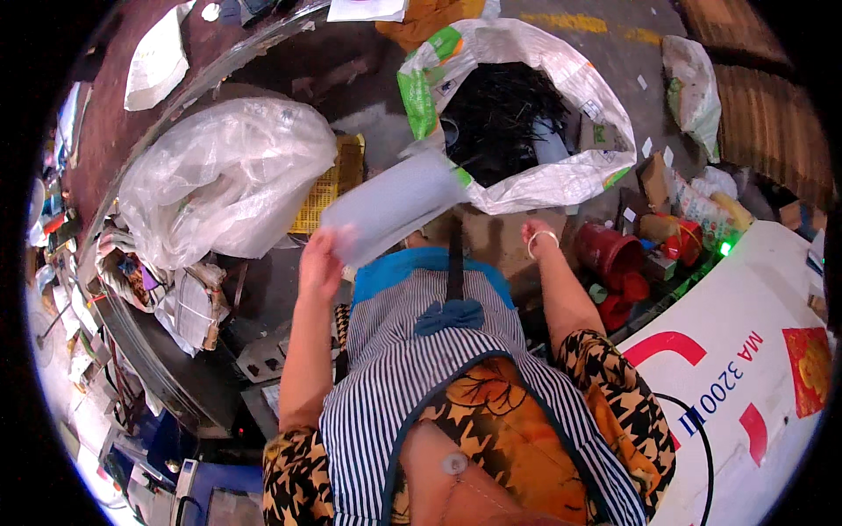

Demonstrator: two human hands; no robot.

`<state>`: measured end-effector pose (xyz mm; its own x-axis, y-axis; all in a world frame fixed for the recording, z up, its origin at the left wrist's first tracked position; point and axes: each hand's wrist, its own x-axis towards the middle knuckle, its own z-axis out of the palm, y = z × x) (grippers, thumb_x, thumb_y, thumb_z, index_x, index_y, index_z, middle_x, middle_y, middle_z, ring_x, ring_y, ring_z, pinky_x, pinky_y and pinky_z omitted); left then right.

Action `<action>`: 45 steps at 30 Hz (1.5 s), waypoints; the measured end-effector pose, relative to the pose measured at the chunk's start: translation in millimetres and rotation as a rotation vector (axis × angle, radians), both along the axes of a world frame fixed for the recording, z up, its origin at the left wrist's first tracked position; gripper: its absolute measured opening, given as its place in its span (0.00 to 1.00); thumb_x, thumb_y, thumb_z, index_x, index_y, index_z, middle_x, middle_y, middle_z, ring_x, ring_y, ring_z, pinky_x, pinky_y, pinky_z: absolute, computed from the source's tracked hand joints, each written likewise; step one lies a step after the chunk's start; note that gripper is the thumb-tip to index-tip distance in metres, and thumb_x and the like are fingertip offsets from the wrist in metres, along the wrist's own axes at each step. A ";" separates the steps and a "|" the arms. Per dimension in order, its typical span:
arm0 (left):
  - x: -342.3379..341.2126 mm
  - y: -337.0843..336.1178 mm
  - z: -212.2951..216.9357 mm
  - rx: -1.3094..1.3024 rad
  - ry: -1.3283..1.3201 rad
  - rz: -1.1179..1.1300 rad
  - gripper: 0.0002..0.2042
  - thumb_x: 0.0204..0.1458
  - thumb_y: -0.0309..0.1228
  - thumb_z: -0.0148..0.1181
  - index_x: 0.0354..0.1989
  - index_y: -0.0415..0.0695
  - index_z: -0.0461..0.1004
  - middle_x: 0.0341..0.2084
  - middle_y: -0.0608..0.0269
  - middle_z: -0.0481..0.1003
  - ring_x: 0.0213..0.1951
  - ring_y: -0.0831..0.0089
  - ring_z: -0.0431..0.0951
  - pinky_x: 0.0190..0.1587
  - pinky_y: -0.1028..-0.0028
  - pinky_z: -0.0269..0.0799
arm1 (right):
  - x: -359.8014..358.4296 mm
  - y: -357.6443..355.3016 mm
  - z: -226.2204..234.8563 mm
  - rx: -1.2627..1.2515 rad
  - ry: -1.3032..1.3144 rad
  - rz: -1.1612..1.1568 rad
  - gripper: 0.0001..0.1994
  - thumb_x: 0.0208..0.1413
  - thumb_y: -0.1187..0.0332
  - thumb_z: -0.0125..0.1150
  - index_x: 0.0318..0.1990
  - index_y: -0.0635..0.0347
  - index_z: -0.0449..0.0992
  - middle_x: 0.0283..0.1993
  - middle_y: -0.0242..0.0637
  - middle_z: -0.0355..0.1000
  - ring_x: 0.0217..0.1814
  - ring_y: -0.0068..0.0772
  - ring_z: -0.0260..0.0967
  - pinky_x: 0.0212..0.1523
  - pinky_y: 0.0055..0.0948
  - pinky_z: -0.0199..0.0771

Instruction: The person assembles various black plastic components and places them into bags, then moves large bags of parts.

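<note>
My left hand (pixel 323 265) is closed on the near left corner of a flat, whitish translucent plastic bag (pixel 395 203) with a fine bubbly texture. It is slightly blurred and held out over my lap, its far end reaching the rim of a large white woven sack (pixel 517 200). Dark, thin strips (pixel 500 118) fill much of that sack. My right hand (pixel 537 235), with a pale bangle at the wrist, is between the sack and a dark red bucket (pixel 608 250). Its fingers look curled, and nothing shows in them.
Left of me lies a big bundle of clear plastic film (pixel 228 171) beside a yellow crate (pixel 338 184). A brown table (pixel 96 149) curves along the far left. A white machine panel (pixel 728 351) stands close on my right, and cardboard stacks (pixel 772 131) rise behind.
</note>
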<state>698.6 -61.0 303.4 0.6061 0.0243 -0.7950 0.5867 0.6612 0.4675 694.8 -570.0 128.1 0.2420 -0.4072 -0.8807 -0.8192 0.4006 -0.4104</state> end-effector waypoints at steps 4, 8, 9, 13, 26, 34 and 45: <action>88.8 -106.3 -2.3 -0.017 -0.214 -0.146 0.16 0.58 0.33 0.49 0.51 0.39 0.63 0.45 0.59 0.70 0.46 0.71 0.70 0.50 0.71 0.66 | -44.2 26.3 4.8 0.204 0.027 0.071 0.05 0.53 0.69 0.55 0.28 0.58 0.69 0.22 0.33 0.69 0.20 0.28 0.66 0.19 0.26 0.67; 106.6 -146.4 -43.4 0.280 -0.215 -0.222 0.21 0.57 0.39 0.51 0.56 0.42 0.61 0.46 0.63 0.68 0.46 0.73 0.68 0.48 0.75 0.63 | -46.7 38.9 16.0 0.051 0.083 0.126 0.01 0.51 0.72 0.55 0.30 0.56 0.70 0.24 0.33 0.69 0.20 0.27 0.66 0.19 0.25 0.66; 88.1 -139.1 -69.5 0.380 -0.239 -0.319 0.22 0.57 0.42 0.51 0.55 0.42 0.63 0.48 0.62 0.67 0.49 0.72 0.68 0.49 0.75 0.62 | -45.5 35.5 11.9 0.006 0.107 0.199 0.01 0.50 0.72 0.55 0.30 0.56 0.71 0.25 0.33 0.69 0.20 0.27 0.66 0.19 0.25 0.66; -46.2 -32.9 -179.3 0.647 -0.040 -0.730 0.20 0.55 0.41 0.53 0.53 0.44 0.68 0.45 0.60 0.72 0.46 0.69 0.71 0.47 0.72 0.65 | -25.3 32.2 -7.2 0.082 -0.016 0.366 0.02 0.50 0.73 0.55 0.32 0.57 0.72 0.26 0.32 0.70 0.21 0.26 0.65 0.19 0.26 0.66; -303.8 98.7 -97.6 1.090 0.682 -0.930 0.17 0.56 0.41 0.49 0.40 0.38 0.71 0.34 0.49 0.76 0.39 0.56 0.76 0.41 0.63 0.68 | 181.4 -16.8 -75.1 -0.758 -0.157 1.058 0.14 0.52 0.59 0.57 0.42 0.56 0.77 0.41 0.48 0.74 0.44 0.49 0.71 0.44 0.38 0.70; -391.4 88.7 -83.3 0.947 0.900 -1.112 0.15 0.56 0.41 0.43 0.37 0.43 0.71 0.30 0.49 0.74 0.36 0.53 0.73 0.40 0.60 0.67 | 302.3 -79.9 -181.6 -0.913 -0.071 1.039 0.21 0.55 0.50 0.50 0.49 0.54 0.73 0.48 0.47 0.71 0.51 0.49 0.68 0.51 0.38 0.66; -390.2 76.3 -82.6 0.827 0.836 -0.879 0.16 0.56 0.41 0.41 0.39 0.44 0.73 0.28 0.60 0.76 0.32 0.69 0.75 0.38 0.70 0.68 | 359.4 -74.7 -222.3 -0.466 0.240 0.774 0.43 0.49 0.33 0.46 0.58 0.66 0.64 0.59 0.46 0.63 0.59 0.40 0.59 0.59 0.35 0.55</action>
